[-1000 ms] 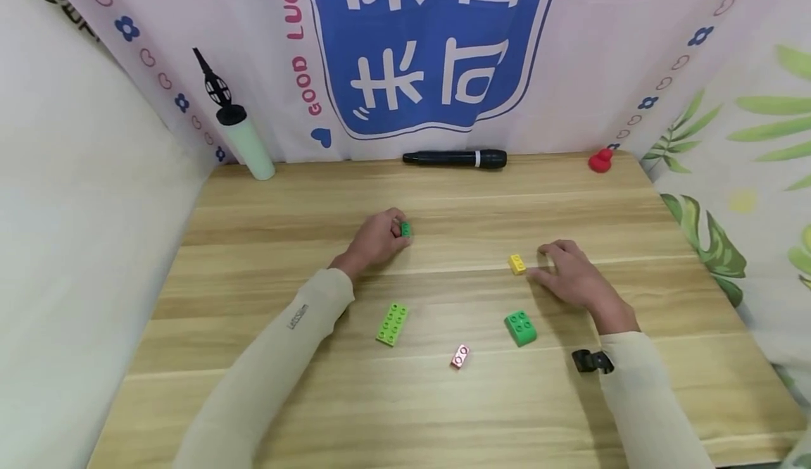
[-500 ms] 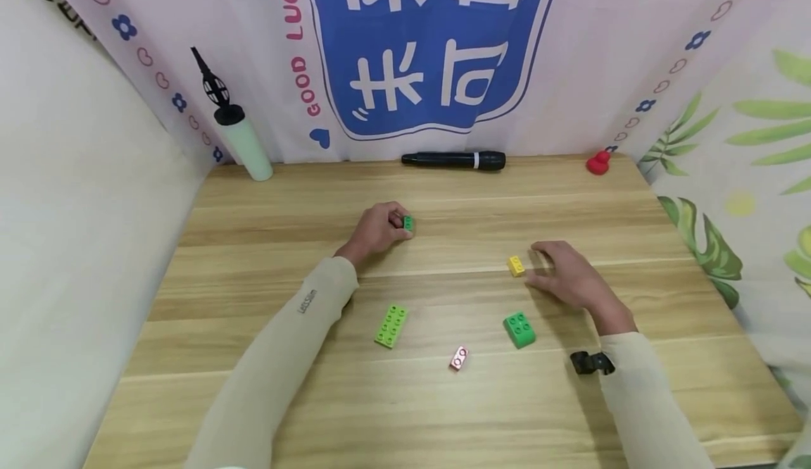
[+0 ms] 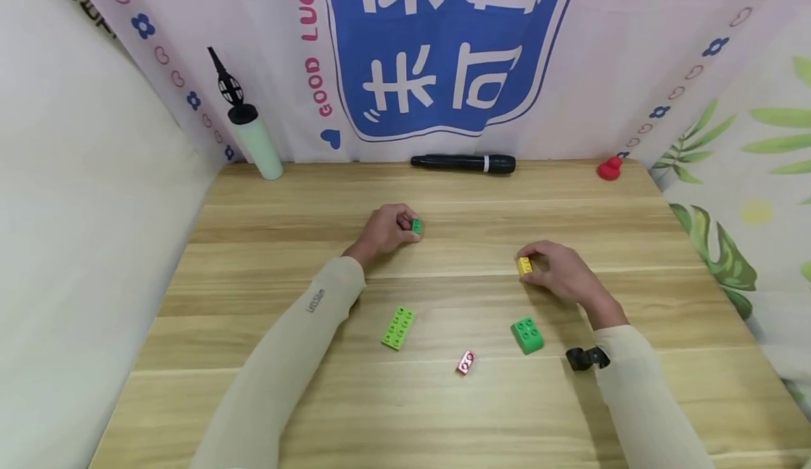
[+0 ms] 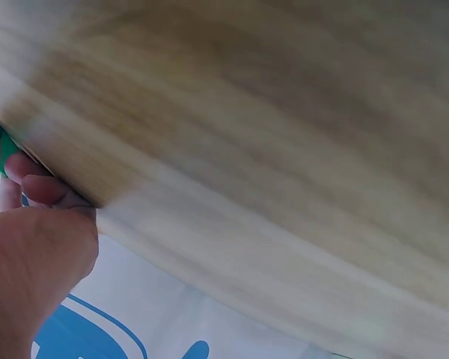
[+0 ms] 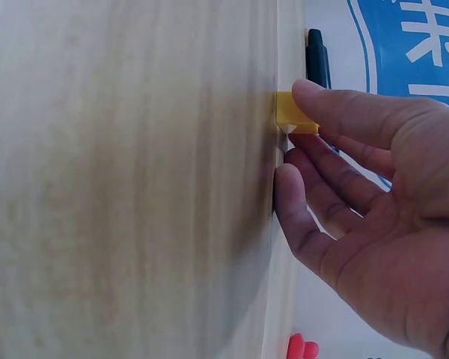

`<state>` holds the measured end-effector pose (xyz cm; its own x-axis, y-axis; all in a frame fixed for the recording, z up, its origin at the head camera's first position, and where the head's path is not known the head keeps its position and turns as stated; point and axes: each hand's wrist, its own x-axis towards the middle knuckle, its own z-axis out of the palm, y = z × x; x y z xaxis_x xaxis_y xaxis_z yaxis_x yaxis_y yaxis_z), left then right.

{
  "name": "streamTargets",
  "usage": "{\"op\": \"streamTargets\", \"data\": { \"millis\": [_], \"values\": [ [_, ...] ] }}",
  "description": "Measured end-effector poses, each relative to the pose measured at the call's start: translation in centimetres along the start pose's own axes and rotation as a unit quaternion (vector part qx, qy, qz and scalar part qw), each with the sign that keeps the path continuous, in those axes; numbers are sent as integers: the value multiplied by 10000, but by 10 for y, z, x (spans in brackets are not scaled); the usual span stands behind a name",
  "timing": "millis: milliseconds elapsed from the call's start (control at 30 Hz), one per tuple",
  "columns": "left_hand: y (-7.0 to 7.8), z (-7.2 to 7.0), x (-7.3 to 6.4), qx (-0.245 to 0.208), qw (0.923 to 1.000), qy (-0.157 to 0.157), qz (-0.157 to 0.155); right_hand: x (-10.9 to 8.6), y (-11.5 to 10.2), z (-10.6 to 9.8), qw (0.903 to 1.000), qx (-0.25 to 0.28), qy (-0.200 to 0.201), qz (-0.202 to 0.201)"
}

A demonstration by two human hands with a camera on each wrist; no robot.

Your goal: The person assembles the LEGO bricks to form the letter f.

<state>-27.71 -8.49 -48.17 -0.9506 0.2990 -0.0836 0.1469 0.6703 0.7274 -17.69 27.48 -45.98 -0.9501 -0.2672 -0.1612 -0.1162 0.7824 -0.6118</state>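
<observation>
My left hand (image 3: 388, 228) pinches a small green toy building brick (image 3: 416, 225) between thumb and fingers, low over the wooden table. In the left wrist view only a sliver of that green brick (image 4: 7, 152) shows past the fingers. To the right, my right hand (image 3: 560, 270) has its thumb and fingertips on either side of a small yellow brick (image 3: 524, 265). The right wrist view shows the thumb against the yellow brick (image 5: 292, 111), which stands on the table, with the other fingers loosely bent below it.
Nearer the front lie a lime-green brick (image 3: 398, 327), a pink two-stud brick (image 3: 465, 363) and a green rounded brick (image 3: 527, 335). Along the back edge are a hand pump (image 3: 261, 146), a black microphone (image 3: 463, 163) and a red knob-shaped object (image 3: 610, 168). A printed cloth (image 3: 298, 53) hangs behind the table.
My right hand has moved left and its thumb and fingers have closed in on the yellow brick. The left hand, still holding the green brick, has shifted slightly forward. The head view has shifted a little.
</observation>
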Motion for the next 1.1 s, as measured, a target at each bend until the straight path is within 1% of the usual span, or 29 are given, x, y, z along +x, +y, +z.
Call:
{"op": "streamTargets", "data": {
  "millis": [233,500,600,700,800,900,1000,1100],
  "values": [
    [2,1,-2,-40,9999,58,-86,1,2,2,9999,80,48,50],
    [3,3,-4,-61,9999,116,-91,3,-2,1,10000,-47,58,29],
    [3,3,-4,-31,9999,120,-50,6,-2,-4,9999,-77,119,-1],
    [2,4,-3,-17,10000,78,-20,13,-7,-12,9995,-42,305,-84],
    [1,3,-2,10,10000,80,-42,25,-20,-19,9984,13,508,-264],
    [2,1,-3,41,9999,113,-100,44,-44,-21,9969,65,597,-511],
    [2,1,-4,57,9999,83,-137,65,-72,-17,9961,227,561,-645],
    [2,2,-5,60,9999,6,-153,86,-96,-6,9956,321,457,-748]
  ]
}}
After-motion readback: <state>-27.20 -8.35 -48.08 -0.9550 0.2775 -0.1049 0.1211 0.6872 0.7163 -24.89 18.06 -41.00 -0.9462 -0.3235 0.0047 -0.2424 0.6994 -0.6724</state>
